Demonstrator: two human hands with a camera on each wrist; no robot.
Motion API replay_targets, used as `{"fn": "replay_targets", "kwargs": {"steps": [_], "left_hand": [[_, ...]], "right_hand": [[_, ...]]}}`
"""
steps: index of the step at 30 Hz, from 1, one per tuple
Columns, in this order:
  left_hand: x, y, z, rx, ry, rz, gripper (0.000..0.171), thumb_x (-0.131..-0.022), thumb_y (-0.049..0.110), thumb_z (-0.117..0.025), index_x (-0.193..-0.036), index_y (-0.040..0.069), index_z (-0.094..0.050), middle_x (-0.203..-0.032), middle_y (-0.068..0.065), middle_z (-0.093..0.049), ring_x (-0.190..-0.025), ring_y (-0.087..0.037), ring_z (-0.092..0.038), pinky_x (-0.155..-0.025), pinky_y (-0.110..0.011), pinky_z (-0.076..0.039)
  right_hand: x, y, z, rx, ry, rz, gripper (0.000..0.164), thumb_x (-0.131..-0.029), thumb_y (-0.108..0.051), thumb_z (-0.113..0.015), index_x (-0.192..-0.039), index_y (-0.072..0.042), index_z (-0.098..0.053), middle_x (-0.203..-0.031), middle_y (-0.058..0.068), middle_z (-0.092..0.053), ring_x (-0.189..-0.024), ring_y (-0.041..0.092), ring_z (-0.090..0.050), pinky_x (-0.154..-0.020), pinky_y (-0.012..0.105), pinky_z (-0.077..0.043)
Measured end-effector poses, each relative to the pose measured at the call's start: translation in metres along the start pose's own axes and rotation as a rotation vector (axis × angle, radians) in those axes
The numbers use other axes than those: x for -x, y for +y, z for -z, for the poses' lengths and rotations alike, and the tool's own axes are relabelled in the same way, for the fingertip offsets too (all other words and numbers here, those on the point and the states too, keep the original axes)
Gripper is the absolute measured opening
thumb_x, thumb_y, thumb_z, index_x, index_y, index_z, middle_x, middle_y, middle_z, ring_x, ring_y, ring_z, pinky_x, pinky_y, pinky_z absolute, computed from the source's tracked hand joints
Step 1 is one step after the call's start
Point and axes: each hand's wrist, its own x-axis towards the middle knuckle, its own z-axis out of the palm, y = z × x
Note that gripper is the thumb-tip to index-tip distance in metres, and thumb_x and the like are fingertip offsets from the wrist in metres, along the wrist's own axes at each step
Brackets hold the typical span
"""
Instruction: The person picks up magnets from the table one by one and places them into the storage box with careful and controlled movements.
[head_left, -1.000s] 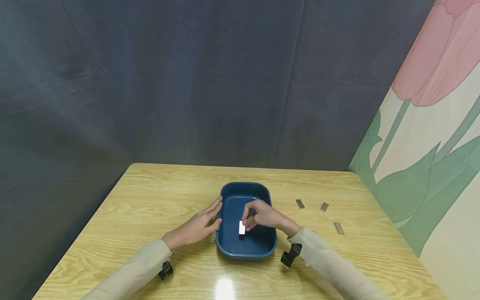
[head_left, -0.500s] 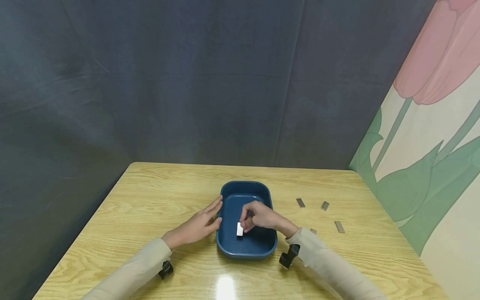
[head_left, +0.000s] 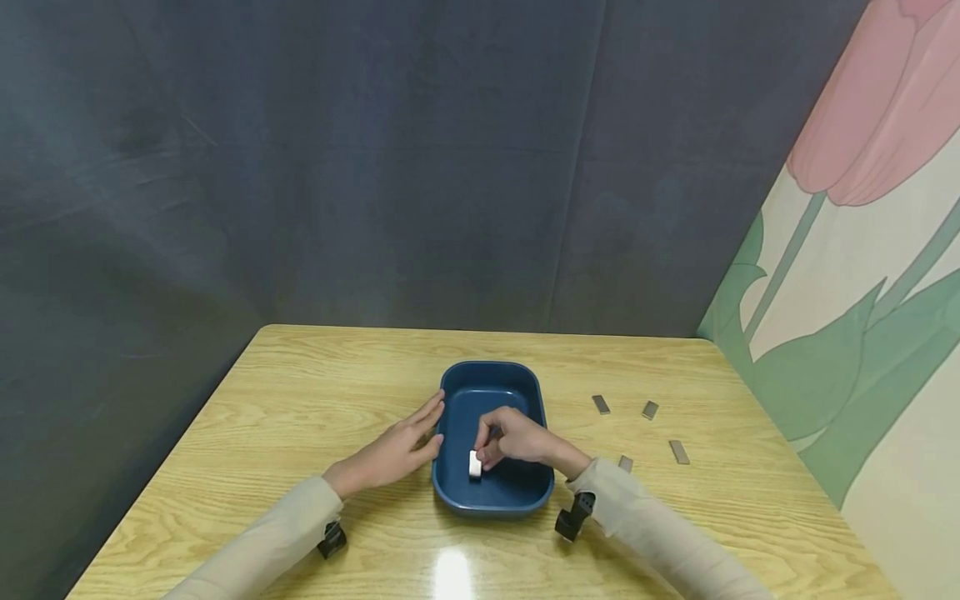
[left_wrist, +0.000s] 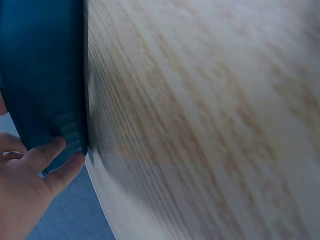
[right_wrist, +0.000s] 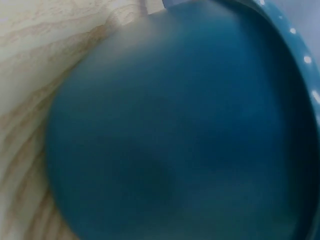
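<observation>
A deep blue rectangular tub (head_left: 491,510) with rounded corners sits on the wooden table. Inside it, my right hand (head_left: 517,437) pinches a small, flat, shiny rectangular block (head_left: 475,465) between thumb and fingertips, close over the tub floor. My left hand (head_left: 393,452) lies along the tub's left side with its fingers extended, their tips at the rim. In the left wrist view, fingers (left_wrist: 46,152) touch the outer wall of the tub (left_wrist: 42,65). Only the tub's outer side (right_wrist: 165,115) and some table show in the right wrist view; the right hand is out of it.
Several small grey rectangular blocks lie right of the tub: one block (head_left: 601,404), a second block (head_left: 649,410), a third block (head_left: 678,452), and another block (head_left: 626,463) partly behind the right sleeve (head_left: 637,508). A dark curtain (head_left: 420,167) hangs behind the table (head_left: 322,375).
My right hand has shifted slightly left and nearer to me inside the tub, carrying the shiny block lower. A grey block has come into sight beside the right sleeve. The left hand stays put.
</observation>
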Motion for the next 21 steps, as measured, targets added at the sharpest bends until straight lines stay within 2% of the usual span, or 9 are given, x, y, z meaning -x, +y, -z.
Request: {"fn": "replay_targets", "kwargs": {"steps": [7, 11, 18, 21], "left_hand": [[0.0, 0.0, 0.0, 0.023, -0.008, -0.004, 0.06, -0.107, 0.026, -0.046, -0.154, -0.004, -0.024, -0.166, -0.007, -0.007, -0.145, -0.024, -0.025, -0.109, -0.043, -0.037], [0.001, 0.0, 0.0, 0.029, -0.01, 0.006, 0.061, -0.107, 0.027, -0.047, -0.154, -0.003, -0.024, -0.166, -0.005, -0.007, -0.145, -0.022, -0.023, -0.11, -0.042, -0.036], [0.001, 0.0, 0.001, 0.017, -0.004, 0.002, 0.06, -0.107, 0.027, -0.046, -0.154, -0.003, -0.025, -0.166, -0.006, -0.007, -0.145, -0.022, -0.023, -0.11, -0.042, -0.036], [0.0, -0.001, 0.0, 0.012, -0.004, -0.001, 0.06, -0.107, 0.027, -0.047, -0.154, -0.004, -0.025, -0.166, -0.007, -0.007, -0.145, -0.023, -0.024, -0.109, -0.043, -0.036]], "right_hand": [[-0.001, 0.001, -0.004, -0.007, -0.009, -0.004, 0.006, -0.085, 0.017, -0.066, -0.085, 0.012, -0.064, -0.084, 0.019, -0.063, -0.076, 0.032, -0.071, -0.071, 0.04, -0.06], [-0.002, 0.0, -0.007, -0.012, -0.018, -0.011, 0.006, -0.084, 0.018, -0.066, -0.086, 0.013, -0.064, -0.083, 0.014, -0.063, -0.078, 0.033, -0.071, -0.072, 0.04, -0.06], [-0.004, 0.0, -0.012, -0.01, -0.024, -0.013, 0.006, -0.084, 0.018, -0.066, -0.085, 0.012, -0.064, -0.087, 0.023, -0.064, -0.079, 0.035, -0.071, -0.071, 0.04, -0.06], [-0.004, -0.001, -0.015, -0.007, -0.024, -0.014, 0.006, -0.083, 0.018, -0.067, -0.085, 0.012, -0.064, -0.087, 0.023, -0.065, -0.078, 0.035, -0.071, -0.071, 0.04, -0.06]]}}
